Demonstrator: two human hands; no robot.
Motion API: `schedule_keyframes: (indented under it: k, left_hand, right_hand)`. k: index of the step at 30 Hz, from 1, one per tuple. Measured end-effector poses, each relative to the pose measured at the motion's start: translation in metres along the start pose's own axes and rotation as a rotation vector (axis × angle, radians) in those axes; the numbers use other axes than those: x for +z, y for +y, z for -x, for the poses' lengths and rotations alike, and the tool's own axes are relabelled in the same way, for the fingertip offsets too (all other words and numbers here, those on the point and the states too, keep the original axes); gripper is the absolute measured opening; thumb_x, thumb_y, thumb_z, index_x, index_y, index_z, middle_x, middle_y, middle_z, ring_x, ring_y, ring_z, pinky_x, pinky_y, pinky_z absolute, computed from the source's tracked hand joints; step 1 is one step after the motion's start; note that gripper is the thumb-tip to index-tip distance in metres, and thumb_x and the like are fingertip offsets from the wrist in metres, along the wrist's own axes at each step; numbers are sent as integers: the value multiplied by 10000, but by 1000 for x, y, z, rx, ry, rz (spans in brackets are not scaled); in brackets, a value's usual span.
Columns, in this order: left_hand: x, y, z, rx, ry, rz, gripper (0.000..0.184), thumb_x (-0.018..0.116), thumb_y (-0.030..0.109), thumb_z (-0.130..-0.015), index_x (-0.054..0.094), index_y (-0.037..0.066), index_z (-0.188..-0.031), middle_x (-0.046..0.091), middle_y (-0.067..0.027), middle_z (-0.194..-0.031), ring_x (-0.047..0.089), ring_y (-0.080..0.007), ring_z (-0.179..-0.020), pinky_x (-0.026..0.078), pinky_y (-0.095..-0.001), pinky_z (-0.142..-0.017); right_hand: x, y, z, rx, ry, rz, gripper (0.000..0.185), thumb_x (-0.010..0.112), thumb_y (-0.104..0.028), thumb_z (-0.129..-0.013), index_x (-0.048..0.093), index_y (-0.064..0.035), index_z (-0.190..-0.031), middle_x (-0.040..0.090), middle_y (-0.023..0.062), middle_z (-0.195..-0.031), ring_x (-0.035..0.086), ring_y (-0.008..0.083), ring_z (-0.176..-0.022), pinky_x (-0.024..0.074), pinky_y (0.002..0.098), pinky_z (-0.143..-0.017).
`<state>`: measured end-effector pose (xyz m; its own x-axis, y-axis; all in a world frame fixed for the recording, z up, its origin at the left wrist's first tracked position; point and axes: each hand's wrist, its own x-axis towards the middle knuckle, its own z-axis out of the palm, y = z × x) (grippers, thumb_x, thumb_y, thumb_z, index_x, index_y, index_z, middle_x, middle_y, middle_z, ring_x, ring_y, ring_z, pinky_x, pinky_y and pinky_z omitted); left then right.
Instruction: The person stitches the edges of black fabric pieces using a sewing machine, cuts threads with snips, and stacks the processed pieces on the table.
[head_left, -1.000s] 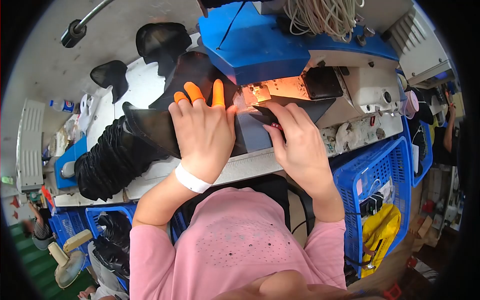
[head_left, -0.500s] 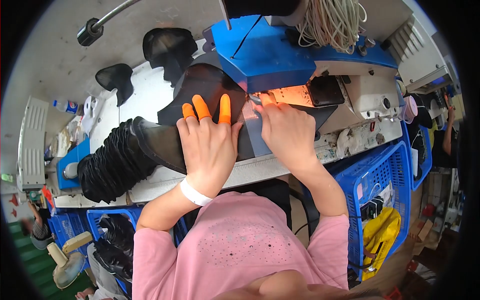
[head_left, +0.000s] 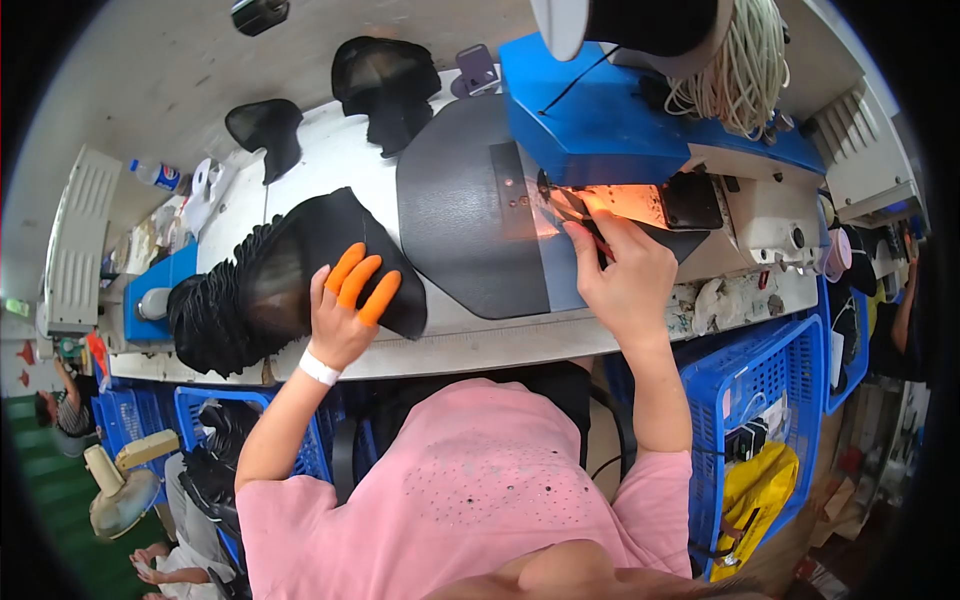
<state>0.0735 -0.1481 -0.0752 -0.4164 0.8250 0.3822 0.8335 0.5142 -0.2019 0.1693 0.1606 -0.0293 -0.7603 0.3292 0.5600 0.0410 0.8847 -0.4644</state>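
Observation:
My left hand [head_left: 345, 310], with orange finger cots on several fingers, lies with fingers spread over a black fabric piece [head_left: 350, 240]. That piece rests at the right end of a bunched row of black pieces [head_left: 225, 300]. My right hand [head_left: 625, 275] is closed around a small metal tool [head_left: 568, 207], seemingly thread snips, mostly hidden by the fingers. Its tips are at the lit needle area of the blue sewing machine [head_left: 590, 120]. Beneath them, a dark grey rounded plate [head_left: 455, 200] covers the work surface.
More black pieces [head_left: 385, 85] lie behind, with a smaller one [head_left: 265, 130] at left. A black phone-like slab [head_left: 692, 202] sits on the machine bed. Blue crates [head_left: 705, 400] stand below the table's front edge. A cord bundle [head_left: 735, 75] hangs above. Other people are at far left and right.
My left hand has moved left, away from the machine, and the black piece now lies against the bunched row. The grey plate is uncovered. My right hand stays by the needle with the tool.

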Motion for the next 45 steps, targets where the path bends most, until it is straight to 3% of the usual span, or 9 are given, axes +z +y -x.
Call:
schedule_keyframes:
  k: [3,6,16,20,25,28,32,41,45]
  left_hand:
    - [31,-12,18,-71,-560,79,672,682,399,-823,501,91,-1392,475,-180,-1412,366,-336,-1371,207,-522,-1158]
    - [37,3,2,-108,-493,203,908,651,640,-765,485,-17,-1369,424,-252,-1429,329,-390,-1388,229,-528,-1151]
    - [208,-66,-155,-623,-190,-91,459,469,316,-923,533,158,-1349,576,-171,-1172,530,-397,-1148,364,-549,-1002]
    - [197,-105,-202,-761,134,32,1066,739,454,-739,179,15,-1533,204,-348,-1526,182,-501,-1425,192,-611,-1127]
    - [170,-188,-231,-978,164,91,1298,802,606,-645,73,10,-1538,241,-252,-1550,83,-432,-1470,196,-603,-1132]
    - [158,-221,-227,-905,-3,423,1355,913,478,-533,111,33,-1531,455,-220,-1409,374,-380,-1362,371,-500,-1079]
    - [146,-235,-226,-855,-14,433,826,898,368,-601,576,-24,-1253,611,-229,-1225,587,-348,-1151,455,-396,-1011]
    - [115,-262,-187,-481,-324,665,846,894,352,-634,526,-70,-1269,612,-235,-1231,598,-315,-1130,445,-347,-981]
    - [96,-279,-144,-472,-685,906,1105,855,352,-690,207,24,-1522,356,-235,-1489,377,-307,-1373,278,-359,-1153]
  right_hand:
    - [0,0,0,3,-11,5,205,722,-234,-819,707,-86,-959,668,57,-736,657,259,-621,502,347,-540]
    - [0,0,0,-8,-11,8,200,718,-229,-822,704,-83,-958,671,61,-747,660,258,-628,505,346,-545]
    - [-3,-4,0,-39,-7,24,187,717,-204,-827,696,-67,-952,663,76,-735,642,260,-596,486,345,-538]
    - [-2,-3,0,-55,1,26,197,708,-200,-825,697,-92,-988,660,69,-746,641,269,-607,491,356,-541]
    - [-5,-6,-2,-39,-17,27,205,706,-199,-824,700,-90,-998,664,76,-758,647,281,-625,499,361,-552]
    - [-6,-6,-4,-16,-35,6,165,711,-198,-820,694,-76,-930,644,68,-702,633,272,-584,480,361,-528]
    - [-4,-7,-4,-12,-11,-18,158,718,-201,-818,691,-73,-907,623,54,-661,613,261,-544,461,353,-508]
    - [-2,-6,-4,-18,0,-31,191,716,-189,-827,699,-56,-964,607,57,-653,580,242,-509,440,340,-494]
    - [-3,-8,-4,14,-28,-19,175,715,-180,-830,701,-44,-940,599,66,-646,569,244,-495,431,334,-484]
